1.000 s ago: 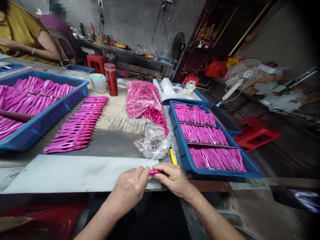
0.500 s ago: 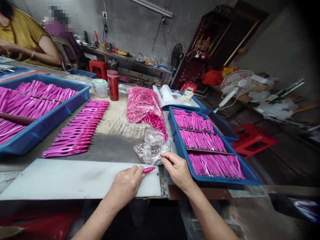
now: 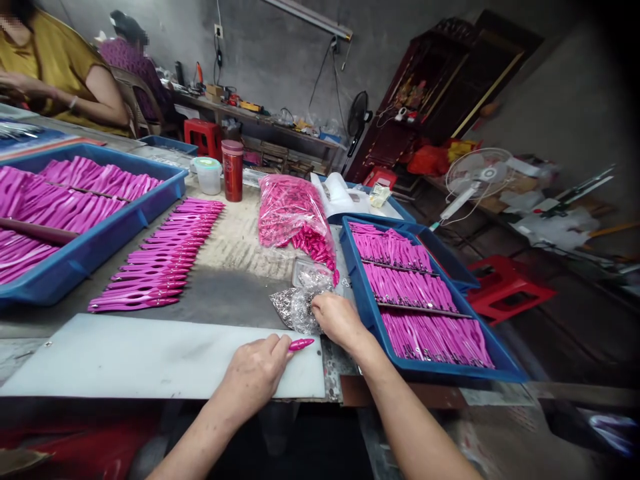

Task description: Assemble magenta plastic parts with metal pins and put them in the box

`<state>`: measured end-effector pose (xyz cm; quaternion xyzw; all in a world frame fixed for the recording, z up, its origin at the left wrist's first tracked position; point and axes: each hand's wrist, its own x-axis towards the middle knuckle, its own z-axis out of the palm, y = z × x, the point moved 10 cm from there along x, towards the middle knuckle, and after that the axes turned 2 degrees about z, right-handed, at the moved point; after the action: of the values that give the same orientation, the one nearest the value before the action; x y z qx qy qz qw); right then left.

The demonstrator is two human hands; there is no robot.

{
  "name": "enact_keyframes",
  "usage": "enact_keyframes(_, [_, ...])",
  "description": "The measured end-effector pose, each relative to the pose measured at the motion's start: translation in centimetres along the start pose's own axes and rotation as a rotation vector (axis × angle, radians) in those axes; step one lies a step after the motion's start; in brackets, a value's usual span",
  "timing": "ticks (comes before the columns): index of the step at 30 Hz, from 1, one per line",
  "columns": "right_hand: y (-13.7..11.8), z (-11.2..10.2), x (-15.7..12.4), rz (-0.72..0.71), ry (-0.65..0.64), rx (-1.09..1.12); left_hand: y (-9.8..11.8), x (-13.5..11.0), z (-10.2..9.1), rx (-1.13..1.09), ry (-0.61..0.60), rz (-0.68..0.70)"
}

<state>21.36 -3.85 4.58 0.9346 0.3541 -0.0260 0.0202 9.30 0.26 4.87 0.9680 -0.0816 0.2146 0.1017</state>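
My left hand is closed round a magenta pointed plastic piece, over the right end of a white board. Only the piece's glossy tip shows past the fingers. My right hand reaches into an open clear plastic bag of small silvery metal parts. Its fingers are bent together, and whatever they pinch is hidden. Left of the bag, a row of long magenta pieces with dark pointed tips lies side by side. Behind it sits a clear bag of small magenta tips.
Blue trays of magenta pieces stand at the left and right. A red tumbler and a lidded tub stand at the back. Two people sit at far left, one in a mustard top. A fan and red stool are at right.
My right hand has moved forward and left, from the near edge of the metal parts' bag into it. My left hand keeps its grip on the magenta piece. The view has shifted slightly.
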Motion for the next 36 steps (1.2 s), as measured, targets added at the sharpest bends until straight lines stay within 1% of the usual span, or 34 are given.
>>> enact_keyframes(6, [-0.6,0.8,0.7,-0.027,-0.080,-0.068,0.1,0.0,0.0,0.001,0.010,0.014])
enact_keyframes(10, [-0.9,1.3,1.1,-0.035,-0.105,-0.085,0.2,0.0,0.0,0.005,0.013,0.019])
enact_keyframes(17, [-1.0,1.2,1.2,-0.048,-0.085,-0.066,0.3,-0.1,-0.1,-0.012,0.028,0.020])
enact_keyframes(22, [-0.4,0.5,0.8,-0.021,-0.038,0.007,0.2,-0.1,-0.2,-0.016,0.022,0.015])
enact_keyframes(27, [0.0,-1.3,-0.3,-0.011,0.027,0.145,0.2,0.0,-0.3,-0.007,0.028,0.013])
enact_keyframes(30, [0.2,-1.9,-1.6,-0.011,0.060,0.401,0.2,0.1,-0.3,-0.017,0.015,0.006])
enact_keyframes(33, [0.6,-1.2,-2.8,0.001,0.044,0.659,0.2,0.1,-0.4,-0.019,0.013,0.006])
enact_keyframes(36, [1.1,0.0,-3.7,0.026,0.009,0.788,0.3,0.1,-0.4,-0.014,0.012,0.021])
